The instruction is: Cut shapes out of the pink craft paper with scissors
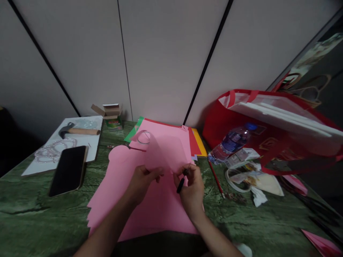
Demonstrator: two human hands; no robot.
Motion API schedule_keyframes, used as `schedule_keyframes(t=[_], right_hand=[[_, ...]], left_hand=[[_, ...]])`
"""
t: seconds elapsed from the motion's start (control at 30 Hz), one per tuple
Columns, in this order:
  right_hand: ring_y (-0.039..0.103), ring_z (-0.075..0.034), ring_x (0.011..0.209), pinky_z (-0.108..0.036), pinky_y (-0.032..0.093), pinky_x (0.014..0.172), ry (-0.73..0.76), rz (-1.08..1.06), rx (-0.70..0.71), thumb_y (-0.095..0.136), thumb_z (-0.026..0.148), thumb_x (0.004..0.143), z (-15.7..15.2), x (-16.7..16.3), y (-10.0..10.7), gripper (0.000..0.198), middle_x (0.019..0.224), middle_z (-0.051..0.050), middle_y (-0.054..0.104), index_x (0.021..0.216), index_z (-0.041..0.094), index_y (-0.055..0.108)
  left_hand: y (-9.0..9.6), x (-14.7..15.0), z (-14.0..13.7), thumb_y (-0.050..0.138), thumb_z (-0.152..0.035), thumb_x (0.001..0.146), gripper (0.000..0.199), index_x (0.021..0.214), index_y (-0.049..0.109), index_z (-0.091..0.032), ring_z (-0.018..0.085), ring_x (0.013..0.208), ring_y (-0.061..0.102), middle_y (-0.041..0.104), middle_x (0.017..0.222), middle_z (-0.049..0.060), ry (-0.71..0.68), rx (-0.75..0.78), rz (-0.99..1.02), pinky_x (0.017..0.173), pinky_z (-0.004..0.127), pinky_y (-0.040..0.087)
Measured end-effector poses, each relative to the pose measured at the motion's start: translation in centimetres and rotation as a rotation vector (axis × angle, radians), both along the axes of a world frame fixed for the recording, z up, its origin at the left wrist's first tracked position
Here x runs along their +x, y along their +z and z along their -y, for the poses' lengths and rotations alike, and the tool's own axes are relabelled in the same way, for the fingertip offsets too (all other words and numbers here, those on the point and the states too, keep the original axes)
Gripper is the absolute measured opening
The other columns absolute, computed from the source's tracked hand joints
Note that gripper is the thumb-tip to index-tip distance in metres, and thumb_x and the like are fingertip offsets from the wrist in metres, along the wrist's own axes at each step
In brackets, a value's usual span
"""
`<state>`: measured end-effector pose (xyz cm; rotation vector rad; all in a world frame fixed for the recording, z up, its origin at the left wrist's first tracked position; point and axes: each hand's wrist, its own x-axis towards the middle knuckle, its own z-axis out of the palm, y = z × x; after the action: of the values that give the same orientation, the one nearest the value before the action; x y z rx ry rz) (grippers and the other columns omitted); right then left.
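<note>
Both my hands are over a stack of pink paper (155, 210), around the near edge of a raised pink sheet (167, 151). My left hand (140, 184) is closed in a pinch on the sheet's left near edge. With thumb and fingers bent, my right hand (193, 189) grips a small black tool (181, 185) at the sheet's right corner. The tool's working end is hidden, so its kind cannot be made out. A round, clear-looking ring (144, 137) lies on the pink paper beyond my left hand.
To the left are a phone (68, 171), a hammer (80, 131) on a white board and a small open box (113, 119). On the right stand a water bottle (232, 142) and a red bag (241, 107), near a pencil (216, 178) and a tape roll (235, 180).
</note>
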<state>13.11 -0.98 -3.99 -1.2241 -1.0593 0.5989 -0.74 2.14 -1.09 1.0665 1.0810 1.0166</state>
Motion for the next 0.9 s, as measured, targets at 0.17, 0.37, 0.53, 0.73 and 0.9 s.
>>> schedule_keyframes(t=[0.17,0.37,0.53,0.73,0.9], right_hand=[[0.058,-0.018,0.072,-0.032,0.046,0.070,0.266,0.006,-0.171,0.066,0.010,0.066,0.2,-0.4,-0.4,0.032,0.079,-0.001,0.061,0.094,0.021,0.055],[0.055,-0.014,0.057,-0.027,0.047,0.055,0.540,-0.398,-0.348,0.075,0.031,0.064,0.4,-0.5,0.8,0.028,0.066,0.002,0.059,0.083,0.018,0.058],[0.057,-0.012,0.052,-0.029,0.050,0.054,0.861,-0.661,-0.525,0.072,0.044,0.067,0.9,-0.4,1.5,0.038,0.063,0.002,0.058,0.088,0.015,0.060],[0.054,-0.010,0.048,-0.031,0.050,0.060,0.807,-0.645,-0.472,0.070,0.038,0.072,1.1,-0.6,1.6,0.028,0.059,0.005,0.057,0.085,0.017,0.058],[0.055,-0.011,0.049,-0.030,0.049,0.058,0.707,-0.616,-0.319,0.068,0.033,0.075,0.8,-0.2,1.6,0.034,0.059,0.006,0.059,0.103,0.021,0.053]], left_hand=[[-0.2,0.6,0.0,0.066,-0.025,0.072,0.021,0.082,0.070,-0.007,0.022,0.074,0.065,0.071,0.084,0.012,0.033,-0.105,0.384,0.076,0.040,0.052],[0.0,0.2,-0.3,0.070,-0.015,0.064,0.013,0.074,0.064,-0.008,0.019,0.075,0.063,0.067,0.073,0.004,0.206,-0.083,0.426,0.081,0.044,0.052],[0.3,-0.6,-0.5,0.070,-0.023,0.064,0.014,0.065,0.063,-0.011,0.014,0.059,0.058,0.061,0.058,-0.001,0.255,-0.043,0.148,0.061,0.028,0.051],[1.2,-1.2,-0.4,0.071,-0.024,0.061,0.014,0.056,0.065,-0.013,0.013,0.050,0.052,0.061,0.051,-0.002,0.274,-0.032,-0.201,0.046,0.023,0.040],[0.4,-1.6,-0.8,0.071,-0.022,0.061,0.033,0.036,0.052,-0.014,0.008,0.037,0.041,0.046,0.033,-0.004,0.208,-0.077,-0.198,0.038,0.020,0.033]])
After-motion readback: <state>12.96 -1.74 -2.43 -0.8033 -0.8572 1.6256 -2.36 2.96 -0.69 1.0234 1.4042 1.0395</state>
